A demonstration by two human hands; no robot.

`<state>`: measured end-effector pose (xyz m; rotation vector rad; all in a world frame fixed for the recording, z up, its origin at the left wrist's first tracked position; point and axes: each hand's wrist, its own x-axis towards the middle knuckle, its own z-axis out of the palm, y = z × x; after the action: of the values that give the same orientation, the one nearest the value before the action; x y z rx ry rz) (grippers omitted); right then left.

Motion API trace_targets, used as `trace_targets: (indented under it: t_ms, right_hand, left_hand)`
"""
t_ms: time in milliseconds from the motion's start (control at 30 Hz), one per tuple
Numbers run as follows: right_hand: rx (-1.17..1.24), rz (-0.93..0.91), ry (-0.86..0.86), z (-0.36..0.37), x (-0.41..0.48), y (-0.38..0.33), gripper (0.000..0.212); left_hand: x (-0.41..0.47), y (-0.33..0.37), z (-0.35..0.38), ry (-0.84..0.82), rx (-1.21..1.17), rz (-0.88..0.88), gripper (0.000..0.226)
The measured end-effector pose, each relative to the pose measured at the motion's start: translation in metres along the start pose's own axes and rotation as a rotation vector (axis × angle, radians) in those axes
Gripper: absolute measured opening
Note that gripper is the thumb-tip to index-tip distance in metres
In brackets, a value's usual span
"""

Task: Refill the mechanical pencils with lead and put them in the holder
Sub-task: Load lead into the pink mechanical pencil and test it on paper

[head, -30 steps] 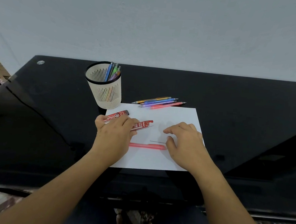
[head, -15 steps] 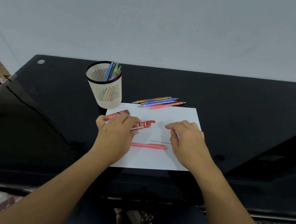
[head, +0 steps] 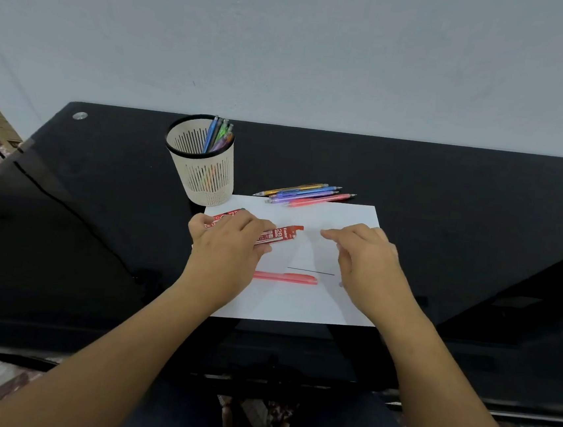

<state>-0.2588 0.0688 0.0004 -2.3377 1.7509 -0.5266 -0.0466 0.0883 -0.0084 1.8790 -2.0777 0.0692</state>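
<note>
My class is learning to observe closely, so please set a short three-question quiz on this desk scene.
1. True or false: the pink mechanical pencil lies on the white paper.
2. Which holds the red 2B lead case: A, left hand; B, right hand?
3. Fill in: the pencil holder has a rim coloured ____.
Key: 1 true; 2 A; 3 black.

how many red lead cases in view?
2 lead cases, both on the paper: one held by the left hand, the other partly covered by it, nearer the holder.
</note>
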Motion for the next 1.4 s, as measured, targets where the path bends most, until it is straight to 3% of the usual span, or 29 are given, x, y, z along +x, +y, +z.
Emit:
trace_targets:
  t_ms: [167,367,700,900,1033,1200,1400]
  right_hand:
    - [-0.063,0.071,-0.079,-0.005,-0.001,0.005,0.023]
    - [-0.083,0.075,-0.265,-0.009,-0.002,0.001,0.023]
    - [-0.055,0.084,-0.321,-0.015,-0.005,0.005,0.021]
    - [-0.019,0.035,-0.146,-0.011,-0.004,-0.002,0.039]
    - [0.005,-0.02,-0.118,-0.007,0.001,-0.014,0.051]
    - [-0.02,-0.008,-0.028,-0.002,0.003,-0.023,0.047]
    - [-0.014,0.014,-0.015,-0.002,0.0,-0.026,0.046]
  left_hand:
    - [0.005,0.0,0.003,-0.104,0.049,-0.015,0.034]
    - [0.014,0.0,0.001,-0.197,0.075,-0.037,0.032]
    - [0.014,0.003,0.001,-0.194,0.085,-0.063,0.033]
    - [0.009,0.006,-0.004,-0.162,0.004,-0.01,0.029]
    - [0.007,0.013,-0.011,-0.07,-0.014,0.081,0.031]
    - [0.005,0.016,-0.008,0.038,0.003,0.152,0.028]
    - [0.006,0.018,-0.01,0.052,0.025,0.155,0.027]
